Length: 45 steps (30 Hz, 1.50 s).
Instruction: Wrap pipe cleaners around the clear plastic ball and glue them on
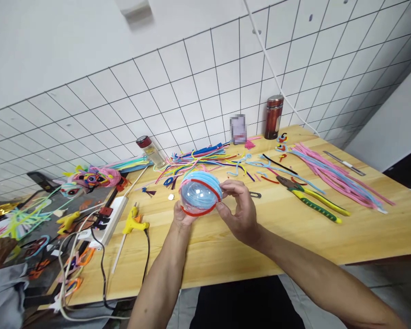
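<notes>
ball [199, 195], clear, part-covered: blue strands [202, 176] and red strips [207, 184] on, front patch bare; left hand [182, 216] gripping underneath, right hand [242, 214] fingers closed on its edge.

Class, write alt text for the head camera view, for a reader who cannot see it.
The left hand supports a clear ball partly covered with light-blue and red fuzzy strips, while the right hand pinches at its edge. Below is a wooden table, with a yellow glue gun to the left and pliers to the right.
</notes>
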### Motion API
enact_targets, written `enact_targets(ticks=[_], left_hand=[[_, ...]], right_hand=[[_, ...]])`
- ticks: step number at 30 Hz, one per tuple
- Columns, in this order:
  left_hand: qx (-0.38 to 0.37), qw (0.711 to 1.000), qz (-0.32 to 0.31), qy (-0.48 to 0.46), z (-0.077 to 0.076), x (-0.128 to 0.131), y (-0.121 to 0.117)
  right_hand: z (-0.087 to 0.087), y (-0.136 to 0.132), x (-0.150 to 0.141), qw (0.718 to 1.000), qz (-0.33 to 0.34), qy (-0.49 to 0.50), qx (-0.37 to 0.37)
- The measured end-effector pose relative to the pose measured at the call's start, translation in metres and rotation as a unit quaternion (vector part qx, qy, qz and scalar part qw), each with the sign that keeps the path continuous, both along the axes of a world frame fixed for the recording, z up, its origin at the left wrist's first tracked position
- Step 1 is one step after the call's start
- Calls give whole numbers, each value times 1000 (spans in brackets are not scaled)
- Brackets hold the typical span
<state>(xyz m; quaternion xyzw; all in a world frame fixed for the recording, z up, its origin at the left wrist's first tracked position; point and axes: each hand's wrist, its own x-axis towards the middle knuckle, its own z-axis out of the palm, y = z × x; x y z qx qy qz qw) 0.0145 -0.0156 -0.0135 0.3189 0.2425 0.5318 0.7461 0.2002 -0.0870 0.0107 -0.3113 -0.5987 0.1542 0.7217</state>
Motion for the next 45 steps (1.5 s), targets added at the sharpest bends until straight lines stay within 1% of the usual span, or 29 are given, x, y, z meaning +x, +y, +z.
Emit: enact_targets(ticks=[5, 8, 10, 14, 17, 23, 28, 30, 36, 41, 45], left_hand=[[0, 1000, 4, 4, -3, -2, 0], [15, 1000, 8, 14, 1, 1, 0], [33, 999, 7, 17, 7, 6, -1], [77, 997, -20, 20, 20, 18, -1], [107, 993, -34, 17, 27, 23, -1], [139, 990, -24, 19, 28, 25, 0], [222, 974, 13, 35, 32, 30, -2], [237, 970, 16, 48, 35, 32, -4], [245, 967, 13, 70, 38, 35, -10], [220, 972, 2, 86, 36, 36, -14], [234, 970, -14, 66, 37, 34, -11]], right_hand=[[-2, 0, 1, 1000, 20, 8, -6], [-1, 1, 2, 999, 38, 26, -22], [-1, 3, 4, 996, 57, 54, -47], [-3, 17, 14, 980, 93, 132, -118], [-5, 30, 21, 968, 108, 167, -153], [-5, 44, 35, 938, 171, 202, -223], [-5, 55, 52, 921, 216, 190, -263], [-5, 59, 57, 919, 222, 180, -272], [-7, 64, 61, 916, 231, 173, -280], [-6, 64, 61, 913, 237, 166, -286], [-3, 63, 60, 909, 240, 171, -294]])
